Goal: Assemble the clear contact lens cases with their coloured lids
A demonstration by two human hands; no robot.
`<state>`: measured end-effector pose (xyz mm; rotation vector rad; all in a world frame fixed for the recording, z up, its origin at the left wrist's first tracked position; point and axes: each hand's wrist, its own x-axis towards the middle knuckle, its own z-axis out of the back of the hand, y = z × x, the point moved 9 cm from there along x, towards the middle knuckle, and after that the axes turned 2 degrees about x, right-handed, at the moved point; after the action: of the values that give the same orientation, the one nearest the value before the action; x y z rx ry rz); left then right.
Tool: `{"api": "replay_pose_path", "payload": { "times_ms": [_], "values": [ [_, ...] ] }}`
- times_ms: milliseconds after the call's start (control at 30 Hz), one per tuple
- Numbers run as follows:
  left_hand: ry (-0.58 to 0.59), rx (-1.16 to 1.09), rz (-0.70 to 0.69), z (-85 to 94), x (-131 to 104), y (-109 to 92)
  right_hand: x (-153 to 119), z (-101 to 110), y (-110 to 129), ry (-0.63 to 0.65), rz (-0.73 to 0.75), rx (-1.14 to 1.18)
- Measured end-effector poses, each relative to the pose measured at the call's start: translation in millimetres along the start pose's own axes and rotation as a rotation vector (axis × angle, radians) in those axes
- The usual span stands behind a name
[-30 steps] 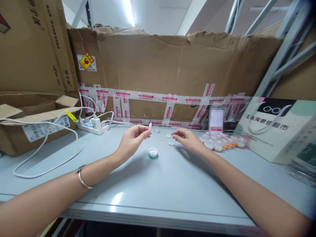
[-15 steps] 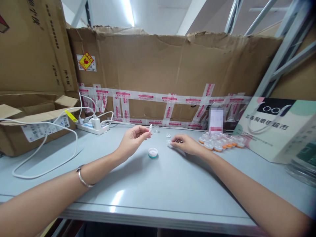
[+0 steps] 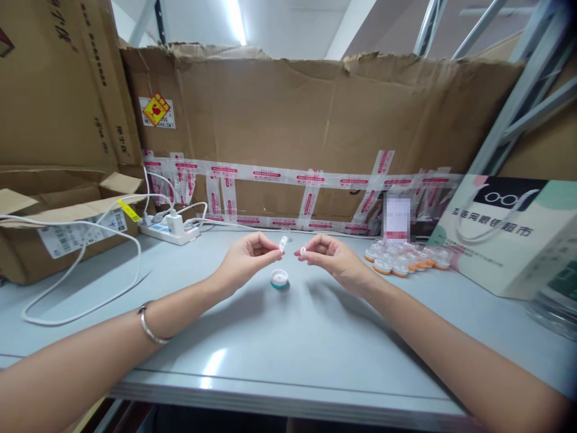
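Between the thumb and fingers of my left hand [image 3: 250, 260] is a small white plastic piece [image 3: 283, 243], held upright above the table. My right hand [image 3: 332, 260] pinches another small white part [image 3: 303, 250], just to the right of the first; the two do not touch. A round white cup with a teal base [image 3: 279, 278] stands on the grey table [image 3: 288, 337], below and between my hands. Behind them lies a small clear piece [image 3: 286, 233], partly hidden.
Several clear cases with orange bases [image 3: 406, 258] lie at the right, near a paper bag [image 3: 491, 234] and a clear container [image 3: 556, 300]. At the left are a power strip [image 3: 180, 236], a white cable [image 3: 85, 322] and an open carton [image 3: 27, 252]. Cardboard [image 3: 270, 120] stands behind.
My right hand has lifted a small white part off the table and moved left, towards my left hand. My left hand has shifted slightly right, its piece now tilted.
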<state>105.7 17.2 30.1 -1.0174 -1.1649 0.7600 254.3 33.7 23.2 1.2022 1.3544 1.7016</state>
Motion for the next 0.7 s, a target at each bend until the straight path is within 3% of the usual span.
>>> {"api": "replay_pose_path", "payload": {
  "times_ms": [233, 367, 533, 700],
  "values": [
    [-0.015, 0.016, -0.039, 0.2, 1.6, -5.5, -0.9, 4.2, -10.9, -0.111, -0.102, 0.027],
    [0.078, 0.137, -0.15, -9.7, -2.2, -12.4, -5.6, 3.0, -23.2, -0.204, -0.226, 0.17],
    [0.214, 0.357, -0.25, -27.9, -9.3, -13.4, -9.4, -8.3, -40.2, -0.155, -0.362, 0.252],
    [0.204, 0.401, -0.227, -24.5, -5.6, -7.3, -8.2, -4.3, -48.8, -0.166, -0.401, 0.413]
  ]
}}
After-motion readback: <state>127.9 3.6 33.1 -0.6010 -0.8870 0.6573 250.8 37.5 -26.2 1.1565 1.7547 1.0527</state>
